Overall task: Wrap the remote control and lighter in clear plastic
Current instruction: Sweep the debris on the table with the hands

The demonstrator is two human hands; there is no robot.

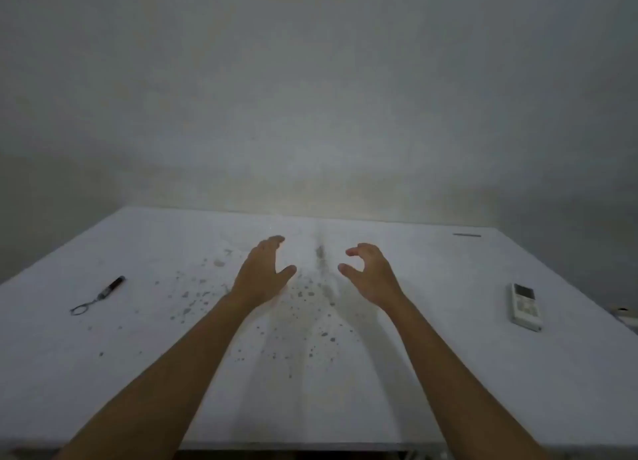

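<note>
A white remote control point(525, 306) with a small screen lies flat near the table's right edge. A slim dark lighter point(109, 288) with a wire loop at its near end lies at the far left of the table. My left hand point(262, 273) and my right hand point(371, 275) hover side by side over the middle of the table, palms facing each other, fingers curved and apart, holding nothing. Both hands are far from the remote and the lighter. I see no clear plastic in view.
The white table point(448, 373) is speckled with dark stains in the middle and has a dark seam toward the back. A thin dark strip point(466, 235) lies at the back right. A plain wall stands right behind the table. A small object point(623, 313) sits past the right edge.
</note>
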